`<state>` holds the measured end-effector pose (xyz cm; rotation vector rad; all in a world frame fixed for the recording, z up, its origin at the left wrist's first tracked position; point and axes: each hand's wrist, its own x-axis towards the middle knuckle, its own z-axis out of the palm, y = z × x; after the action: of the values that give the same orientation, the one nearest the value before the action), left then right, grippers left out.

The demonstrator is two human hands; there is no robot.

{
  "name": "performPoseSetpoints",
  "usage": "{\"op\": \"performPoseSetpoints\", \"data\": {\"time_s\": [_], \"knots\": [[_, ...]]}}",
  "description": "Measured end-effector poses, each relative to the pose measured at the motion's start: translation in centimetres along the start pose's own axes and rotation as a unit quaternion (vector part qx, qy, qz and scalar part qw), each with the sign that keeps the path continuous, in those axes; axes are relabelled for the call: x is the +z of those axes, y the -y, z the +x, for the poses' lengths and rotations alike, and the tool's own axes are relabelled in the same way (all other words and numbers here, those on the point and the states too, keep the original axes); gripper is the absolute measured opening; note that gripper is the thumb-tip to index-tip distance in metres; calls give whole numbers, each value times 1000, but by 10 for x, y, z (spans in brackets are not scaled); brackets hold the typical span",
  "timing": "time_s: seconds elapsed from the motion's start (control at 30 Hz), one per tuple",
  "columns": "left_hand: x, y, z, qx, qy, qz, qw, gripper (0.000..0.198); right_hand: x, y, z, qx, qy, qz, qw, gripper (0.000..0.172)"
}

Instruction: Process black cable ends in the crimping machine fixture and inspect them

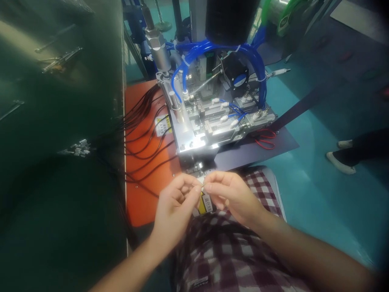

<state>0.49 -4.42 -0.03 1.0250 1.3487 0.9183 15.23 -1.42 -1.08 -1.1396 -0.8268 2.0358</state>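
Observation:
My left hand (178,202) and my right hand (234,194) meet in front of my lap, each closed in a pinch. Between their fingertips shows a tiny thin metallic piece (203,186), too small to name more exactly. Just beyond the fingers stands a machine (199,140) of silver metal blocks, with its front fitting (199,167) closest to my hands. Partly hidden under my hands is a yellow and white label (206,202).
Black cables (146,152) cross the orange plate (141,202) toward the dark green table (67,219). Small metal pieces (79,148) lie in a pile there. Blue air tubes (261,69) arch over the machine. Another person's feet (340,162) are at the right.

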Motion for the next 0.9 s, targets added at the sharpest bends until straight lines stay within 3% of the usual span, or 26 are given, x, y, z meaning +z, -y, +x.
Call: {"op": "performPoseSetpoints", "data": {"time_s": [0.33,0.9], "knots": [[-1,-2,-1,-2,-8,22,1000,16,-3,0,-2,-45,-28,-59,997,15],[-3,1,3,-27,24,-33,999,18,-1,-7,3,-60,-14,-19,998,8]]}}
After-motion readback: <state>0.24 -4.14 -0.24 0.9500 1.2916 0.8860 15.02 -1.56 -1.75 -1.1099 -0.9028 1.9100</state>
